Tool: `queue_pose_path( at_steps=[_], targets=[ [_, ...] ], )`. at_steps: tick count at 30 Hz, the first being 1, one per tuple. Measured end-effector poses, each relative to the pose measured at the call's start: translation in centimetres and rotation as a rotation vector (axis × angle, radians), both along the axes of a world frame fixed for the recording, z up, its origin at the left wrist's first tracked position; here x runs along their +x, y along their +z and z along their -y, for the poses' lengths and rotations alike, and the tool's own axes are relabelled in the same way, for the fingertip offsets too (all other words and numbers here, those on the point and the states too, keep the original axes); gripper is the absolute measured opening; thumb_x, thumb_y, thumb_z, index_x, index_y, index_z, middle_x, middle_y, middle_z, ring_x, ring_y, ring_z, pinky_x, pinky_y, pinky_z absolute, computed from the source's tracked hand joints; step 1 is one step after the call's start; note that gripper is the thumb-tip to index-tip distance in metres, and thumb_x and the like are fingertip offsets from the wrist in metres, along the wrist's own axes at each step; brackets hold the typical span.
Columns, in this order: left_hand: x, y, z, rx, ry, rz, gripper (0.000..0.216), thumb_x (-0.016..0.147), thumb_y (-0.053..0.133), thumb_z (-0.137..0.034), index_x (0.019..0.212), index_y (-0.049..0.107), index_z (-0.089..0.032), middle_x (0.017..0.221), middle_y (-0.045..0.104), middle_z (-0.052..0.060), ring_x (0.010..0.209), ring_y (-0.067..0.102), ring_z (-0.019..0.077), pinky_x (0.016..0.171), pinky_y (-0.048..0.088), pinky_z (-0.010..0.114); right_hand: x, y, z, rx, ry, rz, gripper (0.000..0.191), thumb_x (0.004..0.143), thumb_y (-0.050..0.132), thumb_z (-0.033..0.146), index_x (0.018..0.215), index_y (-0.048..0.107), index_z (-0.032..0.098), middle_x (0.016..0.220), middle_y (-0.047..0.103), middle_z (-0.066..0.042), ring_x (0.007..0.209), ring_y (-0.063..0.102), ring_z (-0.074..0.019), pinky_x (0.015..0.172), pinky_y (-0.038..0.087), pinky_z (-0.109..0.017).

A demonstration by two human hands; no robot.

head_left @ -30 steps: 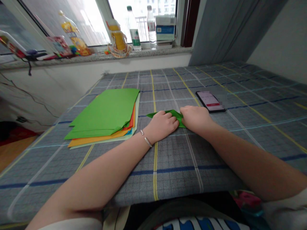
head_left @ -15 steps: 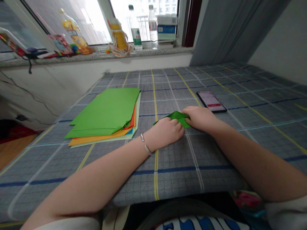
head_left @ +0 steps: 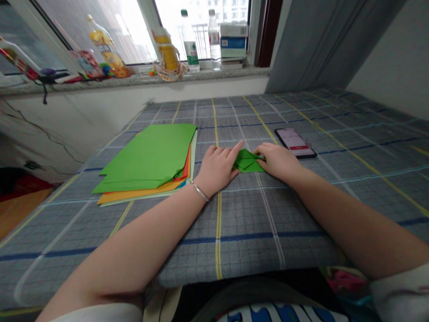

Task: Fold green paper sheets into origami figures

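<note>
Right of the stack of coloured paper point(head_left: 150, 154) lies my folded green paper point(head_left: 248, 161), creased and layered. My left hand point(head_left: 218, 166), at the end nearer the stack, is spread, thumb and forefinger astride the paper; my right hand point(head_left: 279, 161) pinches the end farther from it. Several folds look made; how many remain, I cannot tell.

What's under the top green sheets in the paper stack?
Orange paper, red paper, blue paper and pale green paper show as edges below the green sheets, over plaid cloth. The rest of each is covered, so the layers can't be counted.
</note>
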State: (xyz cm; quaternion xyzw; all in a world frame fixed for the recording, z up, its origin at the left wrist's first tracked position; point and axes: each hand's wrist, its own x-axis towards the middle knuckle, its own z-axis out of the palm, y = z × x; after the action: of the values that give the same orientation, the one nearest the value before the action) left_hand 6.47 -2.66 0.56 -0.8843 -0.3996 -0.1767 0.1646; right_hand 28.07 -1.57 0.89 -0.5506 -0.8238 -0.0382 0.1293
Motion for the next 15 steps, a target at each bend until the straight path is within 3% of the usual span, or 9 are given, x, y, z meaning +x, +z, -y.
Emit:
queue_pose_path(
  at_steps=[6, 9, 12, 15],
  targets=[
    [-0.5, -0.6, -0.8, -0.114, -0.065, -0.013, 0.042, 0.091, 0.057, -0.035, 0.129, 0.052, -0.017, 0.122, 0.064, 0.010, 0.107, 0.060, 0.0263, 0.095, 0.041, 0.041, 0.2, -0.3, 0.0, -0.066, 0.137, 0.058, 0.025, 0.088, 0.053, 0.026, 0.109, 0.067, 0.019, 0.110, 0.070, -0.008, 0.103, 0.062, -0.0245, 0.089, 0.046, -0.035],
    [-0.6, -0.8, -0.9, -0.159, -0.129, -0.017, 0.038, 0.092, 0.052, -0.027, 0.128, 0.052, -0.014, 0.127, 0.062, 0.011, 0.113, 0.059, 0.0240, 0.096, 0.044, 0.037, 0.3, 0.0, 0.6, -0.099, 0.190, 0.136, 0.034, 0.090, 0.052, 0.030, 0.119, 0.064, 0.017, 0.114, 0.070, -0.009, 0.106, 0.060, -0.0265, 0.092, 0.045, -0.038],
    [-0.4, -0.9, -0.9, -0.175, -0.146, -0.011, 0.043, 0.094, 0.050, -0.027, 0.134, 0.047, -0.013, 0.131, 0.061, 0.011, 0.115, 0.060, 0.0229, 0.096, 0.046, 0.036, 0.2, 0.2, 1.0, -0.075, 0.183, 0.158, 0.045, 0.091, 0.050, 0.031, 0.134, 0.055, 0.016, 0.124, 0.066, -0.010, 0.109, 0.060, -0.0274, 0.091, 0.046, -0.039],
    [0.1, -0.8, -0.8, -0.179, -0.068, 0.001, 0.037, 0.097, 0.045, -0.034, 0.129, 0.052, -0.016, 0.123, 0.066, 0.009, 0.107, 0.065, 0.0230, 0.089, 0.050, 0.035, -0.3, 0.1, 1.0, -0.043, 0.115, 0.159, 0.044, 0.093, 0.046, 0.033, 0.134, 0.056, 0.019, 0.124, 0.067, -0.009, 0.109, 0.061, -0.0265, 0.088, 0.047, -0.037]
  ],
)
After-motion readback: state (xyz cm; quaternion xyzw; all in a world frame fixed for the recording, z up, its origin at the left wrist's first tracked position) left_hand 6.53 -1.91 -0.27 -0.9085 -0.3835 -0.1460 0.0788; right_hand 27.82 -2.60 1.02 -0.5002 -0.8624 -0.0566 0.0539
